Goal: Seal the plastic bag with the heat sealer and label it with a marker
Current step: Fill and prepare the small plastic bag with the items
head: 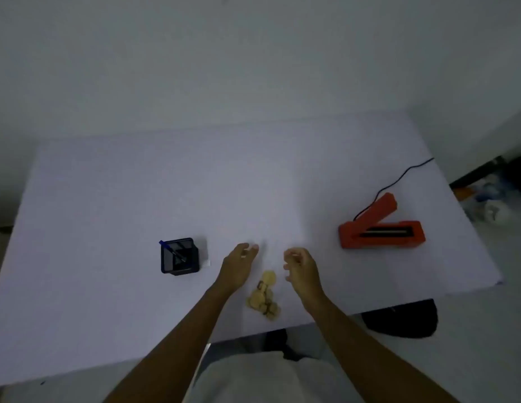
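- Pale, matte white covers the surface [137,199], smooth and bare over most of its width.
- Clear plastic, almost invisible against the white, makes up the plastic bag [265,257]; it lies near the front edge, between the two hands, and its outline is hard to trace.
- Inside the bag's near end sits a cluster of round, tan, biscuit-like pieces [265,296], some with darker brown parts.
- The heat sealer [381,228] is orange-red plastic, a boxy wedge with its lid arm raised at an angle over a dark slot; it rests on the right, well apart from the bag.
- A thin black cord [399,177] runs from the sealer toward the far right edge.
- A black, square mesh pen holder [179,257] stands left of the hands, with a blue-capped marker [172,250] leaning inside it.
- The left hand [239,264] reaches forward, palm inward, fingers loosely bent; whether its fingertips pinch the bag's film cannot be told.
- The right hand [301,269] is half curled, fingers hooked toward the left hand; any hold on the film cannot be told either.
- Both forearms are bare and angle inward from the lower corners.
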{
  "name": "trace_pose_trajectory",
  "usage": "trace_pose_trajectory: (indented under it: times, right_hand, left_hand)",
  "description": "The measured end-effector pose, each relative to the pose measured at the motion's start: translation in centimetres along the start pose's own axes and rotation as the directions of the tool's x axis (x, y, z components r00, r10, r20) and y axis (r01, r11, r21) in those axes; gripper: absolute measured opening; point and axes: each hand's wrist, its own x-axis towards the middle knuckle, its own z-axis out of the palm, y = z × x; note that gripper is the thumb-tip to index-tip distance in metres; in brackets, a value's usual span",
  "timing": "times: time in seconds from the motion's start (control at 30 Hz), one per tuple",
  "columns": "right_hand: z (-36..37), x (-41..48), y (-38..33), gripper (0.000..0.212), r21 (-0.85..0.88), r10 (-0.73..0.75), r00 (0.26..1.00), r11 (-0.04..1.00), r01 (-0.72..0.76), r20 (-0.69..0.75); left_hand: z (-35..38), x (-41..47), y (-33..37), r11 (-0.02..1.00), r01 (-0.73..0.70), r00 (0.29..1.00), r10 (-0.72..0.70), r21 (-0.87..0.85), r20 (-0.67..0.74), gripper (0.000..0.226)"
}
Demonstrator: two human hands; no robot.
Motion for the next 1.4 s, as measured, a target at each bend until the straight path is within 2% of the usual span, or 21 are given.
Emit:
trace_pose_trajectory:
  times: [0.07, 0.13, 0.23, 0.33, 0.4, 0.5, 0.57, 0.7, 0.8, 0.9, 0.97, 1.07, 1.2, 1.4]
  right_hand:
    - [-0.5, -0.2, 1.3, 0.017, -0.039, 0.054, 0.988, 0.997, -0.061, -0.144]
    - [-1.2, -0.5, 3.1, 0.03, -0.029, 0.113, 0.969, 0.992, -0.123, -0.219]
    - [-1.6, 0.2, 4.8, 0.051, 0.009, 0.245, 0.955, 0.969, -0.247, -0.164]
    - [-1.3, 1.3, 5.8, 0.064, 0.066, 0.341, 0.938, 0.939, -0.337, -0.063]
    - [-1.4, 1.6, 5.8, 0.051, 0.07, 0.324, 0.946, 0.944, -0.322, -0.023]
    - [-1.9, 1.7, 5.1, 0.027, 0.036, 0.256, 0.966, 0.966, -0.258, 0.044]
    - [-2.4, 1.9, 4.8, 0.023, 0.015, 0.192, 0.981, 0.981, -0.192, 0.006]
    - [-3.2, 2.4, 5.4, 0.037, -0.029, 0.211, 0.973, 0.976, -0.214, -0.093]
    - [-3.4, 2.0, 5.8, 0.049, 0.026, 0.227, 0.974, 0.973, -0.228, 0.027]
    - [-3.4, 1.2, 5.1, 0.025, 0.071, 0.105, 0.989, 0.991, -0.112, 0.105]
    - [-3.6, 0.7, 4.6, 0.01, -0.009, -0.096, 0.992, 0.995, 0.097, 0.084]
    - [-4.3, 0.2, 3.8, 0.013, -0.047, -0.278, 0.958, 0.958, 0.281, 0.063]
    - [-5.0, 0.2, 3.0, 0.018, -0.038, -0.333, 0.94, 0.941, 0.337, 0.078]
    - [-4.8, 1.2, 2.7, 0.016, -0.156, -0.364, 0.925, 0.913, 0.377, 0.108]
  left_hand:
    - [0.9, 0.3, -0.8, 0.997, 0.067, 0.998, -0.068, 0.041, 0.015, 0.054]
    - [1.9, 0.3, -1.8, 0.989, 0.123, 0.991, -0.126, 0.077, 0.043, 0.051]
    - [3.0, 0.9, -2.4, 0.985, 0.123, 0.99, -0.129, 0.12, 0.05, 0.045]
    - [3.5, 1.7, -2.9, 0.982, 0.101, 0.991, -0.115, 0.162, 0.076, 0.042]
    - [3.6, 1.7, -2.9, 0.984, 0.064, 0.996, -0.075, 0.168, 0.057, 0.035]
    - [3.4, 1.6, -2.7, 0.979, -0.038, 0.999, 0.039, 0.199, -0.001, 0.011]
    - [3.1, 1.5, -2.7, 0.981, -0.073, 0.997, 0.076, 0.18, -0.008, 0.008]
    - [3.1, 0.9, -2.8, 0.984, -0.115, 0.993, 0.115, 0.137, 0.005, 0.018]
    - [3.4, 0.0, -2.3, 0.98, -0.189, 0.982, 0.187, 0.058, 0.031, 0.023]
    - [3.1, -0.7, -1.8, 0.962, -0.272, 0.962, 0.272, 0.003, 0.02, 0.017]
    - [2.7, -1.4, -1.2, 0.95, -0.31, 0.951, 0.309, -0.038, -0.023, 0.014]
    - [1.8, -2.4, -0.2, 0.923, -0.381, 0.922, 0.376, -0.05, -0.088, 0.013]
    - [1.8, -2.7, -0.8, 0.915, -0.404, 0.91, 0.4, -0.018, -0.108, 0.013]
    - [2.9, -2.3, -1.9, 0.925, -0.379, 0.923, 0.378, -0.003, -0.066, 0.014]
